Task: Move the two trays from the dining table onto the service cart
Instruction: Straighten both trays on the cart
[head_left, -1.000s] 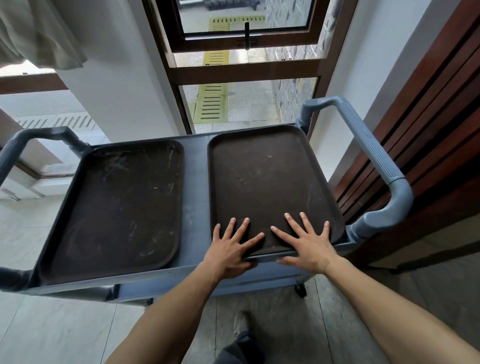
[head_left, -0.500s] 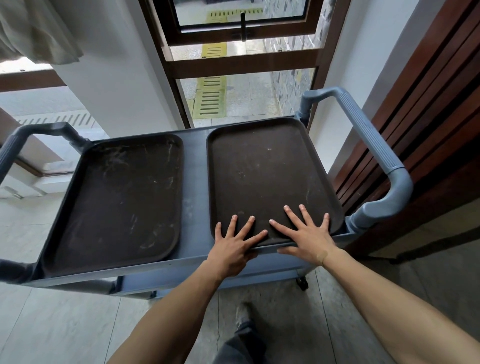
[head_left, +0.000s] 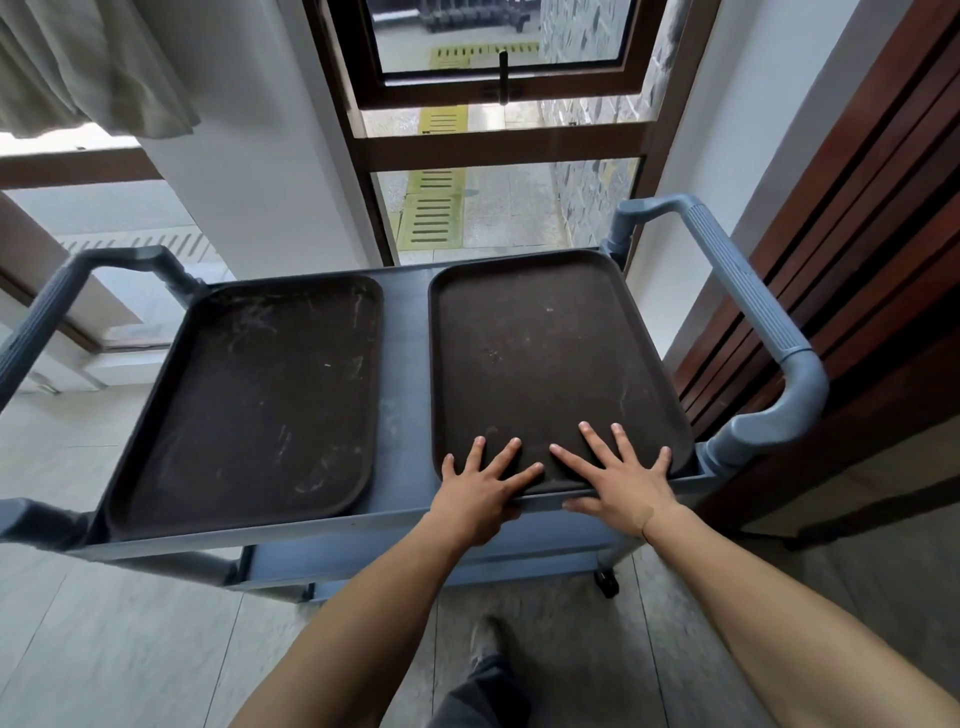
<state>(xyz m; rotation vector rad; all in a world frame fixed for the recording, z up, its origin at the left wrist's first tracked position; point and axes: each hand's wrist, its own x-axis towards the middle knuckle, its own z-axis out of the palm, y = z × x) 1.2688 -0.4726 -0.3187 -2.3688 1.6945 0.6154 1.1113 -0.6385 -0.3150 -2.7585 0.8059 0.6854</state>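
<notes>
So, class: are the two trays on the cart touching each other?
Apart. The head view shows a strip of bare blue cart top running between the left tray and the right tray.

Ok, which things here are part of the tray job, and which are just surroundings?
Job:
left tray
right tray
service cart
left hand
right hand

Surroundings:
window
curtain
wooden wall panel
</notes>
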